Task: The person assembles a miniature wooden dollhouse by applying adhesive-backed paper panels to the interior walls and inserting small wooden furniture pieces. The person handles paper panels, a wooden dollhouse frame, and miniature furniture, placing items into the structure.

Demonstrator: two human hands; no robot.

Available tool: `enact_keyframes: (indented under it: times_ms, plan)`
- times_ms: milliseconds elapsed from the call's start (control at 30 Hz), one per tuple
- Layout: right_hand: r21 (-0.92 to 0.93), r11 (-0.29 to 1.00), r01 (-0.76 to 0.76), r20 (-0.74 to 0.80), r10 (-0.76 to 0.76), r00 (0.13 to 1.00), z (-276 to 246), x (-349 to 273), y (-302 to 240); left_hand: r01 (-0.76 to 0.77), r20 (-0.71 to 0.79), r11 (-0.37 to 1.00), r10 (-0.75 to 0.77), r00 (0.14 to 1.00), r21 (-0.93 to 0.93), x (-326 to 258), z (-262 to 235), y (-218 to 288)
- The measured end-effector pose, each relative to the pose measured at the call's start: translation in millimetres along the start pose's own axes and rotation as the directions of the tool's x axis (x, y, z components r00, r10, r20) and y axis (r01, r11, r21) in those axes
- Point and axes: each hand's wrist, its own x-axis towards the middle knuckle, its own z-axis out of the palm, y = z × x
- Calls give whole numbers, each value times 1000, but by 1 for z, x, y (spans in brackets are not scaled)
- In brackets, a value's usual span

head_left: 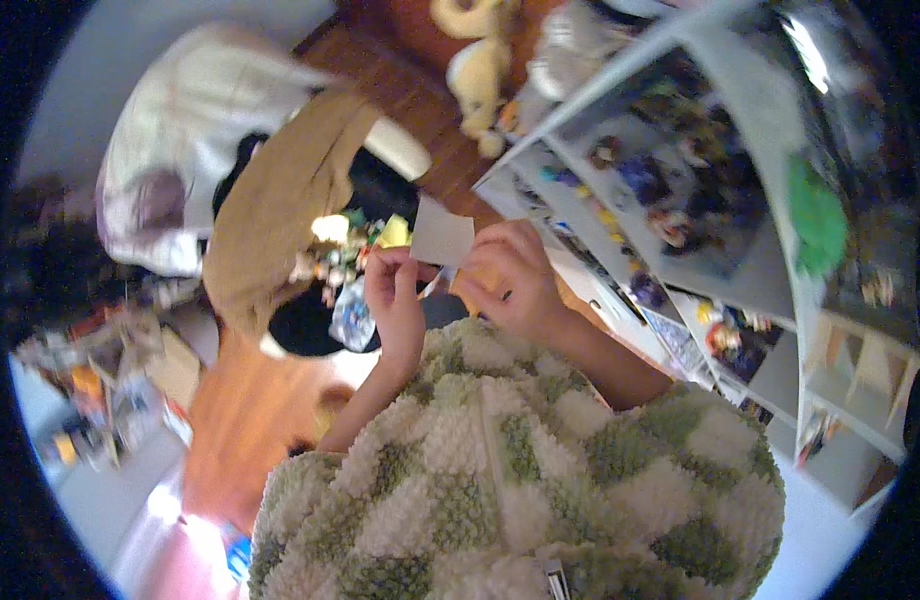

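Observation:
A pale grey square card (443, 234) is held up in front of my chest. My left hand (395, 300) pinches it near its lower left corner, with thumb and fingertips together. At the card's right edge, my right hand (515, 278) has its fingers curled in and pressed against the card. A small whitish, shiny piece (442, 281) shows between the two hands, too blurred to name. Just beyond my left hand lies a heap of small colourful figures (345, 250), with a clear plastic bag (352, 318) beside it.
A brown cloth (280, 210) drapes over a dark surface on the left, near a white-covered piece of furniture (195, 130). To the right stands a white shelf unit (770, 270) with figures. A plush toy (477, 85) lies on the wooden floor ahead. Cluttered boxes (170, 365) stand far left.

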Motion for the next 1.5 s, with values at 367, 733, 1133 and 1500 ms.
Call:
enact_keyframes:
  times_ms: [367,733,1133,1500]
  plan:
    - [-551,802,-229,-416,-26,909,-159,-83,-81,-136,620,980,196,759,-143,-78,166,56]
    - [-634,615,-468,-714,-233,660,-238,-156,-160,-45,820,885,448,355,-464,-187,245,92]
    - [-389,746,-540,-896,-171,410,-301,-182,-178,-334,763,696,632,-135,-636,-199,300,129]
    - [-7,973,-231,-976,44,214,-341,-195,-147,-752,672,526,725,153,-397,-166,392,135]
